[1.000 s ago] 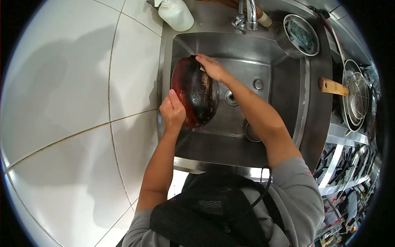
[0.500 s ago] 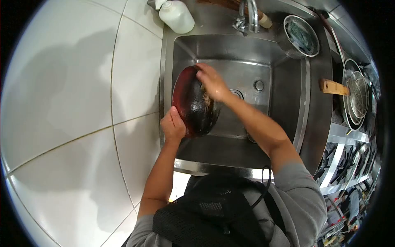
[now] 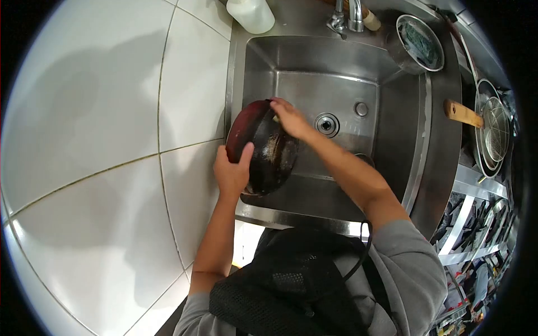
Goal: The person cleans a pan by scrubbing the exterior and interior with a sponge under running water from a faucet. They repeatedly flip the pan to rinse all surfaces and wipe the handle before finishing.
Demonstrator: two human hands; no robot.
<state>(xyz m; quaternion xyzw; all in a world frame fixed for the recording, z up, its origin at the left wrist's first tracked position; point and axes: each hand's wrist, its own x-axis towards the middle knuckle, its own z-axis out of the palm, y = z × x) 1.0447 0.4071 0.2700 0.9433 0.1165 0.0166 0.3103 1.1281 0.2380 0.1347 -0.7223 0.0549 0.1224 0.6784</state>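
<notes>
Vessel [image 3: 264, 147], rounded, glossy, red-black, tan-streaked.

A rounded, dark vessel [image 3: 270, 165] is standing tilted up on its side over the left part of the sink [image 3: 319, 89], its long outline running from near the sink's front edge toward the back. Its left flank is showing deep red, while the rest is looking nearly black. A scuffed, tan-brown patch is breaking the dark coating near the middle, and the curved surface is catching glossy highlights. Whether it is touching the sink's left wall, the view is not making clear.
</notes>
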